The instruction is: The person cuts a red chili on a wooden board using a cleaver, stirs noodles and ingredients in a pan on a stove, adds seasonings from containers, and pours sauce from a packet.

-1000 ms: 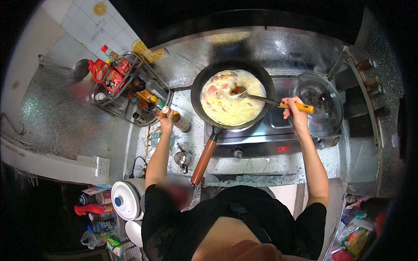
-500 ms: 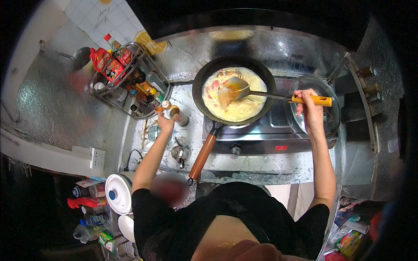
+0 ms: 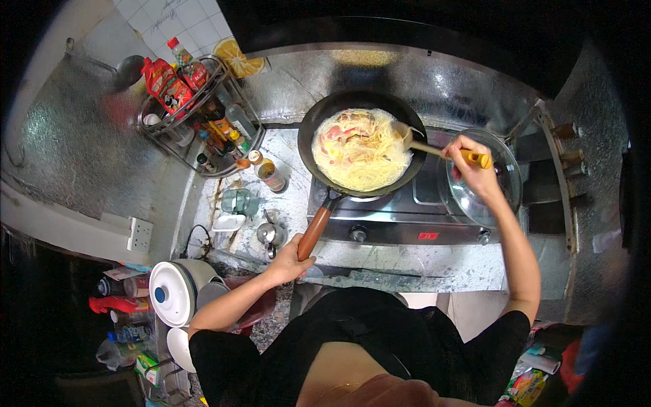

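Observation:
A dark wok (image 3: 308, 146) stands on the stove, holding noodles (image 3: 369, 166) in pale broth with reddish and yellow pieces. My left hand (image 3: 291, 263) is closed round the lower end of its brown wooden handle (image 3: 319, 227). In my right hand (image 3: 472, 168) is a spatula (image 3: 427, 149) with a yellow grip. The spatula's blade dips into the noodles at the wok's right side, so part of it is hidden. Below my right hand, a glass lid (image 3: 471, 200) lies on the right part of the stove.
A rack (image 3: 224, 85) of sauce bottles fills the back left corner. On the counter stand a seasoning jar (image 3: 271, 176), a glass container (image 3: 239, 202) and a metal pot (image 3: 270, 234). A white lidded pot (image 3: 173, 295) is at the lower left. Stove knobs (image 3: 358, 235) line the front.
My left hand has left the jar by the rack and taken hold of the wok handle. The spatula has gone from above the wok's middle down into the noodles at the right.

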A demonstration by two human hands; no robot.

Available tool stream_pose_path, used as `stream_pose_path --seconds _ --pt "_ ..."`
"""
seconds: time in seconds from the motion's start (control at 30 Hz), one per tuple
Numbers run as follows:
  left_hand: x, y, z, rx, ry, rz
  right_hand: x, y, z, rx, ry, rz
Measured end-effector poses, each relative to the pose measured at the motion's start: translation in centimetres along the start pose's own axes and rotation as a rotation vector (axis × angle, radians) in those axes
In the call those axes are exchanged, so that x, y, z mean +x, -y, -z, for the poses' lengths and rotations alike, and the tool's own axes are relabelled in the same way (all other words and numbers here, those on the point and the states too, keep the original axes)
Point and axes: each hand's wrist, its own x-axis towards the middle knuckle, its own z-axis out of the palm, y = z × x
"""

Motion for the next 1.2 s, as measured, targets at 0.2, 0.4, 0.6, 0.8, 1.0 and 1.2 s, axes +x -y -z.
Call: stream_pose_path --seconds 0.2,0.4,0.6,0.8,1.0,1.2 --pt "0.4 0.5 -0.1 0.076 0.001 -0.018 -1.1 -7.0 -5.7 0.722 -0.203 -0.163" --pt "0.1 0.1 0.1 0.043 0.009 -0.024 -2.3 -5.5 -7.0 0.858 -0.287 -0.129" --pt "0.2 0.2 0.1 0.098 -0.019 -0.028 -2.6 -3.0 -4.2 0.868 -0.238 -0.019" --pt "0.1 0.2 0.0 0.091 -0.013 -0.031 -0.9 0.2 -1.6 0.684 -0.151 0.039" --pt "0.1 0.1 0.0 0.052 0.003 -0.005 2.5 6.1 -2.5 0.217 0.064 0.105" --pt "0.2 0.3 0.1 0.055 0.0 -0.004 5.8 11.8 -5.2 -0.514 0.624 0.424"
